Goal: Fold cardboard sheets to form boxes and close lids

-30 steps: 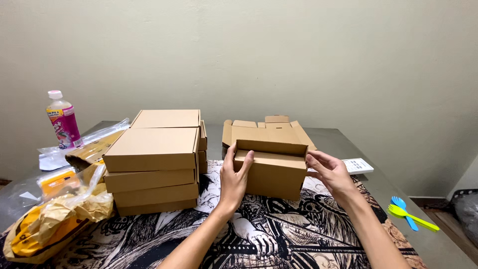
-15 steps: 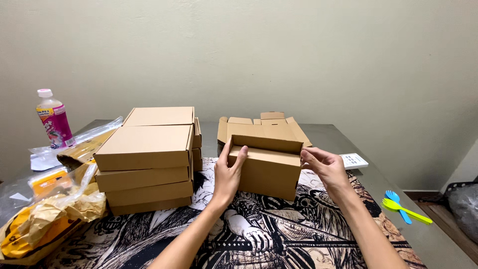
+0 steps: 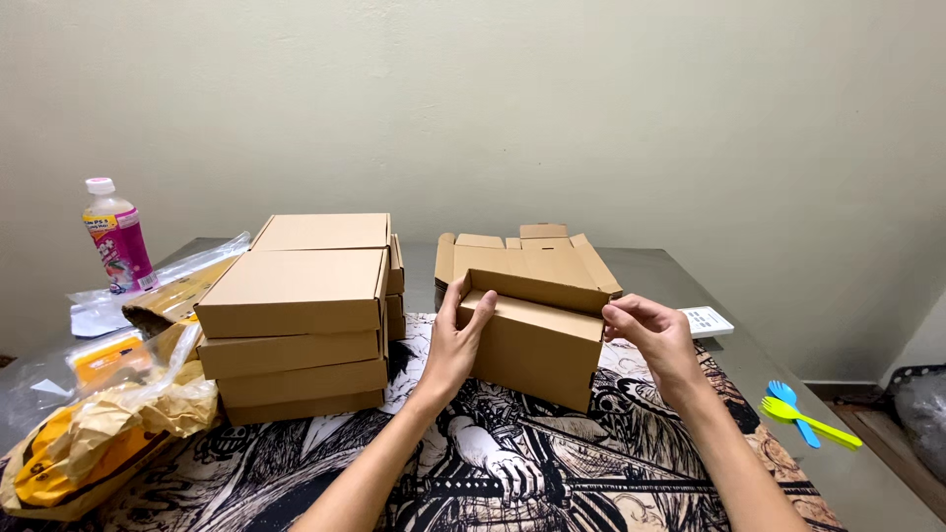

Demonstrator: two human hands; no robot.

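Home packing table (image 3: pixel 680 271), stacked cartons (image 3: pixel 296 315)

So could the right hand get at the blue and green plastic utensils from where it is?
Probably yes: the right hand only holds the cardboard box, and the utensils lie on its own side with bare table between.
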